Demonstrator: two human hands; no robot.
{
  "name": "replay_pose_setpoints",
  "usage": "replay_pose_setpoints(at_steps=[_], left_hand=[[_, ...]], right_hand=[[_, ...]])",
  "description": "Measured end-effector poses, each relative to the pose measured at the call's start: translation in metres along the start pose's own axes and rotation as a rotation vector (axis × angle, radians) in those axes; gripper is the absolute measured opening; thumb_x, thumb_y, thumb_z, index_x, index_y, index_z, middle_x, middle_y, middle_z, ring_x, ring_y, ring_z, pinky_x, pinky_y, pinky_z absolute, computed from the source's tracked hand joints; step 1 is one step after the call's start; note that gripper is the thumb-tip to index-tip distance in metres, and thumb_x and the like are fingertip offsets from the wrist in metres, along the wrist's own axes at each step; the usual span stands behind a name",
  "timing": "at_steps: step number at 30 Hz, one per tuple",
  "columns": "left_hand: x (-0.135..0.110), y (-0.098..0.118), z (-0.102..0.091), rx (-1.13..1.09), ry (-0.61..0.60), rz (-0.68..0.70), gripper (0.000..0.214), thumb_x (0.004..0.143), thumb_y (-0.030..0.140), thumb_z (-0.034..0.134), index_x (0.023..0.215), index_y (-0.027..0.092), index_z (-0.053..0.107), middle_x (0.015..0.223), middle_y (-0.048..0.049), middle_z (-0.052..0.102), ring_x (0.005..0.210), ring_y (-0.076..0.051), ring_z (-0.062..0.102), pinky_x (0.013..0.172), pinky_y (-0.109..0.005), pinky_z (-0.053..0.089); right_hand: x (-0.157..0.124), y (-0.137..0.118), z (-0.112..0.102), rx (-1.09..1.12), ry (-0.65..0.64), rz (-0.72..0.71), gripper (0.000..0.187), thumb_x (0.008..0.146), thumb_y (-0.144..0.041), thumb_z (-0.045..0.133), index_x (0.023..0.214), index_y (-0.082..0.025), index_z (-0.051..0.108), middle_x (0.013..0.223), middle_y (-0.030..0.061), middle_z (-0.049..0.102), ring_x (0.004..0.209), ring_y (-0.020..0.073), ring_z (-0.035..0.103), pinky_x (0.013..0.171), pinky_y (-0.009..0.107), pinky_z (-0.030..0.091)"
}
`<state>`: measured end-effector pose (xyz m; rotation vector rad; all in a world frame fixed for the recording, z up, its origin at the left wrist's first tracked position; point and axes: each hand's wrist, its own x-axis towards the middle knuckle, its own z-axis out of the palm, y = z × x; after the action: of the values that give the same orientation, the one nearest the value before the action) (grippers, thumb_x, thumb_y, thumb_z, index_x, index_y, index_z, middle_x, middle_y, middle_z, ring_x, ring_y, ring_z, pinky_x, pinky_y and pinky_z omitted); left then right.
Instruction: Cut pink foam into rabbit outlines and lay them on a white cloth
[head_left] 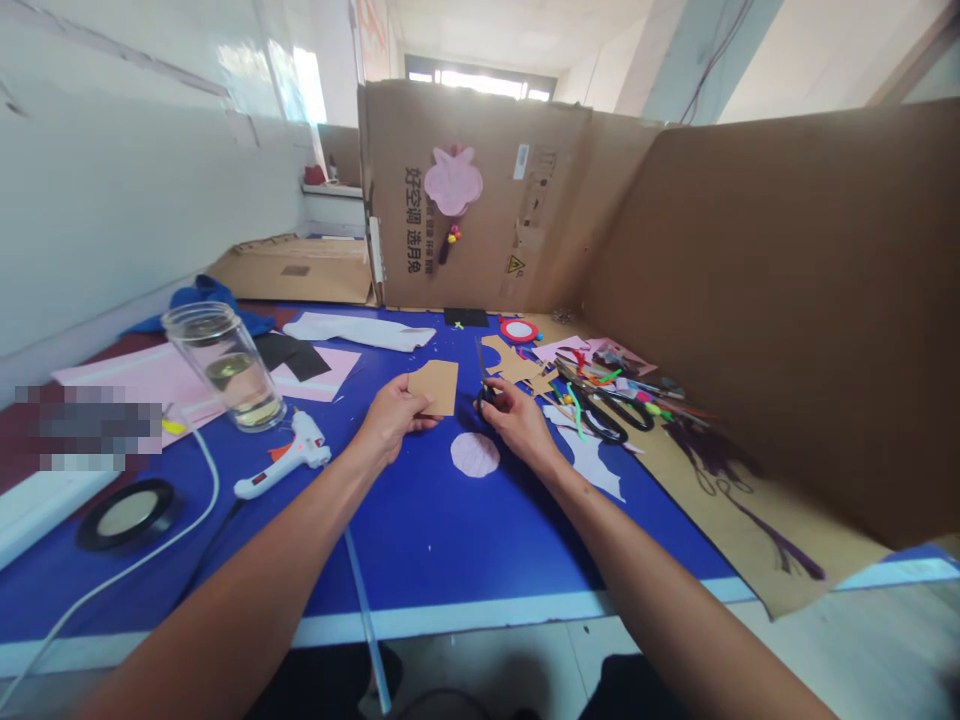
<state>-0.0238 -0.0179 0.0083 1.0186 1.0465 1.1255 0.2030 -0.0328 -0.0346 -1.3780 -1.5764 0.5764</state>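
My left hand (396, 415) pinches a small tan piece of cardboard (437, 387) over the blue table, thumb on top and fingers underneath. Just to its right, my right hand (517, 415) is closed round the dark handles of a pair of scissors (481, 368), whose blades point away from me. The blades stand apart from the cardboard. Between and below the two hands lies a round pink fabric disc (475, 455) with creases. Tan cardboard offcuts (510, 360) lie just beyond the scissors.
On the left are a white glue gun (289, 455), a glass jar with liquid (244, 385) and black tape (125, 513). A glue stick (364, 600) overhangs the front edge. Large scissors (600, 410) lie among craft scraps at right. Tall cardboard walls (772, 300) stand behind and right.
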Motion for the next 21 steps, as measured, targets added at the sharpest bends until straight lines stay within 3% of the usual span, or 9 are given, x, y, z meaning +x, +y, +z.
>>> replay_pose_setpoints(at_steps=[7,15,21], left_hand=[[0.0,0.003,0.0,0.0,0.026,-0.032,0.026,0.082,0.01,0.072,0.106,0.017,0.066,0.084,-0.0104,0.08,0.06,-0.02,0.076,0.052,-0.024,0.058],[-0.005,0.001,0.004,0.05,-0.019,0.025,0.03,0.076,0.015,0.08,0.105,0.015,0.072,0.082,-0.0077,0.077,0.061,-0.019,0.072,0.048,-0.023,0.056],[-0.006,-0.006,0.008,0.135,-0.082,0.058,0.023,0.08,0.022,0.079,0.102,0.015,0.075,0.073,-0.0046,0.073,0.054,-0.016,0.063,0.045,-0.022,0.049]], right_hand=[[0.004,-0.008,-0.006,0.178,-0.073,0.114,0.034,0.084,-0.048,0.075,0.106,-0.021,0.079,0.074,-0.0001,0.071,0.064,0.0158,0.06,0.059,0.025,0.045],[-0.001,-0.007,-0.002,0.289,-0.077,0.137,0.043,0.078,-0.046,0.08,0.114,-0.022,0.078,0.07,-0.0029,0.068,0.057,0.0133,0.054,0.051,0.023,0.041],[-0.001,-0.018,-0.007,0.546,-0.04,0.242,0.062,0.073,-0.05,0.087,0.125,-0.019,0.073,0.081,-0.0001,0.074,0.05,0.0083,0.044,0.047,0.023,0.036]])
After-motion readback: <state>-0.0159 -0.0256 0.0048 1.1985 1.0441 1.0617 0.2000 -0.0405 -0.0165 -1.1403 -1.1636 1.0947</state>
